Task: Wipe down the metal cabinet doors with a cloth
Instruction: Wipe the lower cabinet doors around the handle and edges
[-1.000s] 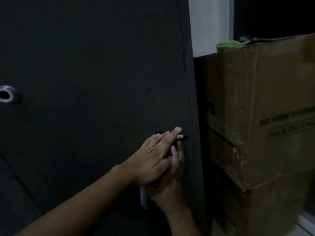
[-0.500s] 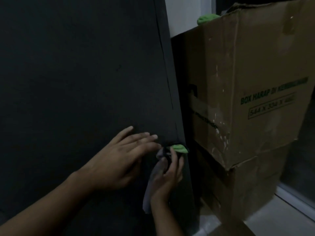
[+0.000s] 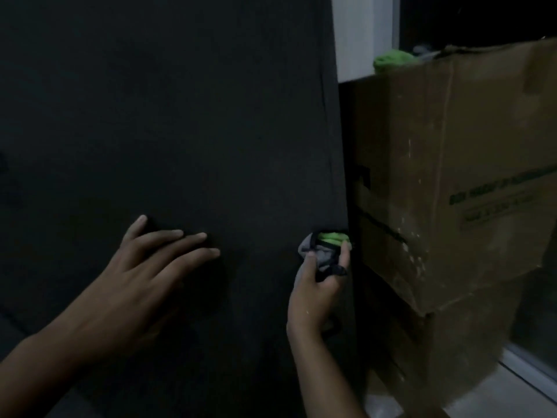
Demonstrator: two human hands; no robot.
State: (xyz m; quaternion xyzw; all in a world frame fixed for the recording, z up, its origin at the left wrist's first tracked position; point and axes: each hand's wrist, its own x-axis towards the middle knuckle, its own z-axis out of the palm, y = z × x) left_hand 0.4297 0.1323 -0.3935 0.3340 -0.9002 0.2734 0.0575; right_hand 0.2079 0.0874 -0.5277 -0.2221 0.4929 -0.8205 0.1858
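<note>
A bunched grey, black and green cloth (image 3: 327, 248) is gripped by the right hand (image 3: 316, 291) and pressed against the right edge of the dark cabinet door (image 3: 196, 131). The left hand (image 3: 144, 267) is laid flat on the door with fingers straight and spread, well apart from the cloth. A worn cardboard box (image 3: 452, 176) is seen just beside the door's edge.

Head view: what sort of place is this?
Probably a dim indoor storage corner: dark cabinet door, worn cardboard boxes stacked beside it, white wall behind. The right hand grips a cloth at the door's edge.
</note>
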